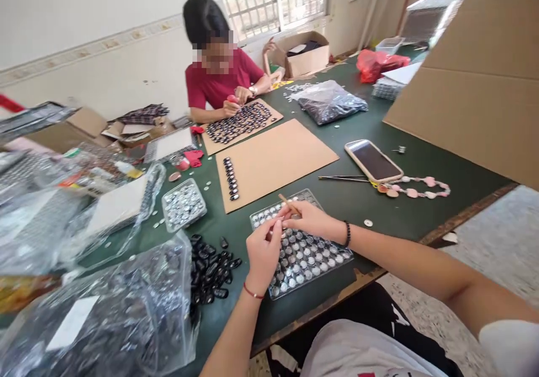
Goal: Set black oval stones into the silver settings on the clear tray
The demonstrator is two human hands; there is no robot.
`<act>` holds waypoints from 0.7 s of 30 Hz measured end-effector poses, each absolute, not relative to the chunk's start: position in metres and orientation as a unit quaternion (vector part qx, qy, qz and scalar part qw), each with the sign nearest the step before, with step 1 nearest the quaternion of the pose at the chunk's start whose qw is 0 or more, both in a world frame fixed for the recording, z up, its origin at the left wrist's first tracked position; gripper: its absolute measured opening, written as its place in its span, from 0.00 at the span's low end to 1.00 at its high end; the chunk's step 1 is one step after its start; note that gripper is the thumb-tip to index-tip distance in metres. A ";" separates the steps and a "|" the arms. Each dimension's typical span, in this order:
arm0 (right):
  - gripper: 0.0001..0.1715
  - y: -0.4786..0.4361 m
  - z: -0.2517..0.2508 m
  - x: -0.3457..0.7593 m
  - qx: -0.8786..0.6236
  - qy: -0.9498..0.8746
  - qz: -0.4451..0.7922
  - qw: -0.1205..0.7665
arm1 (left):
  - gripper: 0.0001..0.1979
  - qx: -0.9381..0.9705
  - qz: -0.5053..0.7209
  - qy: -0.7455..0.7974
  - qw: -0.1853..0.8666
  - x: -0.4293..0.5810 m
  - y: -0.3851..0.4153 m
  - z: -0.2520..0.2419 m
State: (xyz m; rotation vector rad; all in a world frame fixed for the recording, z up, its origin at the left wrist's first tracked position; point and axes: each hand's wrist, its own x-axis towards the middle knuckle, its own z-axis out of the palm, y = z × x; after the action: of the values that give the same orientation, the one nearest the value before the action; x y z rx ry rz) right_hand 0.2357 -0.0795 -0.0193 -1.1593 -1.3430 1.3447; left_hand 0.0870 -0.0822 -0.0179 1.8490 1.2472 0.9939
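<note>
My left hand (263, 252) and my right hand (314, 221) meet fingertip to fingertip above a clear plastic tray (350, 260) of round, shiny pieces in rows. A thin brown stick (289, 205) slants up out of my right hand's closed fingers. The fingers of my left hand are pinched; whatever lies between them is hidden or too small to name. Beyond the tray is a brown cardboard sheet (275, 160) with a column of small black pieces (231, 179) along its left edge. Loose black pieces (213, 267) are heaped left of my left hand.
An open tub (185, 204) of small shiny pieces and a large plastic bag (126, 309) stand left. A phone (374, 160) with a beaded strap, tweezers (343, 178) and a big carton (467, 85) lie right. Across the table, a person (227, 82) works over another filled cardboard sheet.
</note>
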 end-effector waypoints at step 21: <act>0.08 0.074 -0.045 0.174 -0.599 -0.715 0.258 0.252 | 0.10 0.125 0.545 0.377 0.739 0.051 -0.057 -0.007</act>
State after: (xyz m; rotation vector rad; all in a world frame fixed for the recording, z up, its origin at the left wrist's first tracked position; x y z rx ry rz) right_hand 0.1738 0.0738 -0.0451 -1.6294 -1.9436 0.7015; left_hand 0.0507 -0.0571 -0.0069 0.2745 0.8276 1.1956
